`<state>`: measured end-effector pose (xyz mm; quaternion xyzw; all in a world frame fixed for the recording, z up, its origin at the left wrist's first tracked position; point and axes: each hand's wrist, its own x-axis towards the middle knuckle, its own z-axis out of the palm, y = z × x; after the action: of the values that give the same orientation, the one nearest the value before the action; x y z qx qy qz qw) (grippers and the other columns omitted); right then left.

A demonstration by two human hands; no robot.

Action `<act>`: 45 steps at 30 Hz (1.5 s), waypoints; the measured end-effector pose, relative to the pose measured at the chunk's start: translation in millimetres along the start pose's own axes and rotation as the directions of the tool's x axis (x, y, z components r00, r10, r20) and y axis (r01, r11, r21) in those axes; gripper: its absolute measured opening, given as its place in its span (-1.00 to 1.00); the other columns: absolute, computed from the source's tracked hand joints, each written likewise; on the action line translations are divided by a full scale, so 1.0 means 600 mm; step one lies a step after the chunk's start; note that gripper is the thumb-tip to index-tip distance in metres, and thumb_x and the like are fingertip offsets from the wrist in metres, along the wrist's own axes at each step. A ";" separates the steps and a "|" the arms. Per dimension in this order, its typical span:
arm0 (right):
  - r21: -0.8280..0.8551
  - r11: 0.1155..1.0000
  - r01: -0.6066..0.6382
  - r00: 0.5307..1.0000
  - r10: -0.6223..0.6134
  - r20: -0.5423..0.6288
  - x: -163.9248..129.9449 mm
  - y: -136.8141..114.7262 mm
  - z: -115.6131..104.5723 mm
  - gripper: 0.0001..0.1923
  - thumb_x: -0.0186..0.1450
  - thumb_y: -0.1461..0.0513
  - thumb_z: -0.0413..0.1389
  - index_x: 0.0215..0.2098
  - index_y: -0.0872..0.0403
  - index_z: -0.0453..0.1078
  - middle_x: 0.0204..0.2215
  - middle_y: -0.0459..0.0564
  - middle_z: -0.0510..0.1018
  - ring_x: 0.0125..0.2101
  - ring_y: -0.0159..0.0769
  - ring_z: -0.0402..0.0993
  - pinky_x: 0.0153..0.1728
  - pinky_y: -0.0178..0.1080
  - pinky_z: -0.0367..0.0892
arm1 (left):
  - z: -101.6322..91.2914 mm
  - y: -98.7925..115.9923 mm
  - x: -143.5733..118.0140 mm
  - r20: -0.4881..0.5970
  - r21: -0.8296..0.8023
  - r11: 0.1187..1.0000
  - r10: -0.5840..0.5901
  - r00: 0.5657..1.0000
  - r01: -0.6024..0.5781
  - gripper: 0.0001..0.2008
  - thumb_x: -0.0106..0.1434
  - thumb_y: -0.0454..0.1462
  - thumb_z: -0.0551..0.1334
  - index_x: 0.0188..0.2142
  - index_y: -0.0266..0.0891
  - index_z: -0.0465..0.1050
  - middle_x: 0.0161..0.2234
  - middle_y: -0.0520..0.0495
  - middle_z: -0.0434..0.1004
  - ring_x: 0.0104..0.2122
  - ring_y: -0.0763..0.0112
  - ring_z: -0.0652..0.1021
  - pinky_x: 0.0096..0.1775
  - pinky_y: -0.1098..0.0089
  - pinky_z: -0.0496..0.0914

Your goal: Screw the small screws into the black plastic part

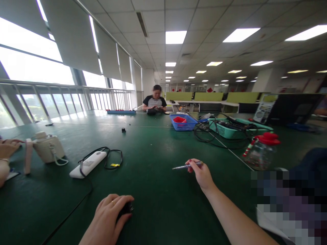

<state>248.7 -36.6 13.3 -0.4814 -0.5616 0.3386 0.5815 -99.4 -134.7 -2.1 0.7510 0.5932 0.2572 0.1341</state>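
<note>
Before us stretches a green desk (153,183), a white power strip (89,164) lying beyond our left hand (111,212). Our right hand (201,175) grips a screwdriver (182,166), fingers closed around its handle, tip toward the left hand's side; our left hand curls around a small black object (124,208).

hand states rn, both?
Left hand: closed around a small black object, mostly hidden, so can't tell what.
Right hand: closed, holding a screwdriver, tip pointing left.
</note>
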 end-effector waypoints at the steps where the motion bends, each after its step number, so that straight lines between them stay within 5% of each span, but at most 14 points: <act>1: 0.003 1.000 -0.002 1.000 0.002 -0.004 0.000 -0.001 0.000 -0.60 0.25 -0.07 0.11 -0.45 0.08 0.50 -0.58 -0.05 0.46 -0.49 -0.28 0.39 -0.36 -0.19 0.34 | 0.000 0.002 -0.003 -0.005 -0.052 0.999 -0.015 1.000 0.015 -0.67 0.23 -0.13 0.18 -0.02 0.07 0.49 -0.06 -0.09 0.54 -0.04 0.08 0.50 0.06 0.07 0.36; 6: 0.005 1.000 -0.005 1.000 0.005 0.001 0.000 -0.001 -0.001 -0.62 0.24 -0.06 0.13 -0.46 0.07 0.50 -0.58 -0.06 0.46 -0.50 -0.28 0.39 -0.36 -0.19 0.34 | -0.008 0.001 -0.007 -0.001 -0.379 0.916 -0.141 0.990 0.130 -0.62 0.18 -0.04 0.19 -0.03 0.03 0.51 -0.01 -0.06 0.56 -0.01 0.06 0.51 0.04 0.14 0.42; 13: -0.014 1.000 0.003 1.000 -0.003 0.028 0.000 0.000 -0.001 -0.59 0.24 -0.09 0.12 -0.44 0.07 0.50 -0.57 -0.06 0.45 -0.50 -0.28 0.38 -0.38 -0.20 0.33 | -0.033 -0.014 0.002 0.035 -0.766 0.592 -0.349 0.936 0.250 -0.46 -0.07 0.11 0.37 -0.17 -0.13 0.50 -0.01 -0.16 0.58 -0.11 0.07 0.57 -0.24 0.27 0.51; 17: -0.023 1.000 0.003 0.999 -0.002 0.038 0.000 0.002 -0.002 -0.59 0.25 -0.09 0.11 -0.44 0.07 0.49 -0.57 -0.07 0.45 -0.49 -0.28 0.37 -0.37 -0.19 0.33 | -0.049 -0.020 0.000 0.053 -0.862 0.443 -0.407 0.912 0.248 -0.47 -0.05 0.11 0.40 -0.17 -0.10 0.46 0.07 -0.12 0.52 0.01 0.12 0.52 -0.16 0.34 0.50; 21: -0.025 1.000 0.009 0.999 -0.008 0.041 0.000 0.002 -0.003 -0.62 0.27 -0.05 0.10 -0.43 0.07 0.48 -0.57 -0.07 0.44 -0.49 -0.29 0.36 -0.37 -0.21 0.32 | -0.065 -0.036 0.000 -0.009 -0.814 0.536 -0.396 0.918 0.223 -0.56 -0.03 0.09 0.40 -0.32 -0.14 0.45 -0.02 -0.07 0.56 -0.01 0.12 0.53 -0.17 0.37 0.53; 24: -0.021 1.000 0.011 0.999 -0.010 0.042 0.000 0.000 -0.002 -0.64 0.27 -0.03 0.10 -0.44 0.08 0.48 -0.56 -0.07 0.45 -0.49 -0.30 0.36 -0.37 -0.22 0.31 | -0.073 -0.056 -0.002 -0.063 -0.731 0.656 -0.338 0.939 0.187 -0.51 -0.04 0.12 0.38 -0.25 -0.15 0.49 -0.16 -0.07 0.62 -0.13 0.13 0.60 -0.17 0.31 0.57; 31: -0.021 1.000 0.014 1.000 -0.014 0.020 0.002 -0.004 0.002 -0.61 0.22 -0.06 0.14 -0.44 0.10 0.49 -0.58 -0.05 0.45 -0.51 -0.29 0.36 -0.40 -0.22 0.31 | -0.064 -0.084 -0.026 -0.213 -0.267 0.964 -0.039 0.976 -0.019 -0.58 0.20 0.08 0.18 -0.05 0.00 0.54 -0.07 0.01 0.63 -0.06 0.20 0.61 -0.07 0.36 0.52; 38: -0.028 0.999 0.019 0.999 -0.018 0.029 0.001 0.001 -0.001 -0.60 0.24 -0.07 0.13 -0.43 0.10 0.49 -0.58 -0.06 0.45 -0.49 -0.28 0.37 -0.39 -0.21 0.31 | -0.033 -0.087 -0.038 -0.205 -0.114 0.982 0.124 0.971 -0.150 -0.71 0.29 -0.14 0.14 -0.03 0.04 0.51 -0.05 0.06 0.61 -0.06 0.33 0.60 -0.03 0.42 0.48; 45: -0.036 0.999 0.022 0.998 -0.019 0.064 0.002 0.004 -0.001 -0.60 0.26 -0.06 0.11 -0.43 0.10 0.48 -0.57 -0.06 0.45 -0.49 -0.29 0.36 -0.38 -0.21 0.30 | -0.032 -0.094 -0.035 -0.012 -0.128 0.974 0.186 0.982 -0.186 -0.70 0.34 -0.27 0.03 -0.09 0.01 0.51 0.04 0.02 0.54 0.03 0.33 0.54 0.05 0.35 0.44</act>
<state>249.7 -35.2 11.6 -0.4752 -0.5907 0.3375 0.5580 -159.6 -142.2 -19.6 0.7930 0.5025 0.3062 0.1577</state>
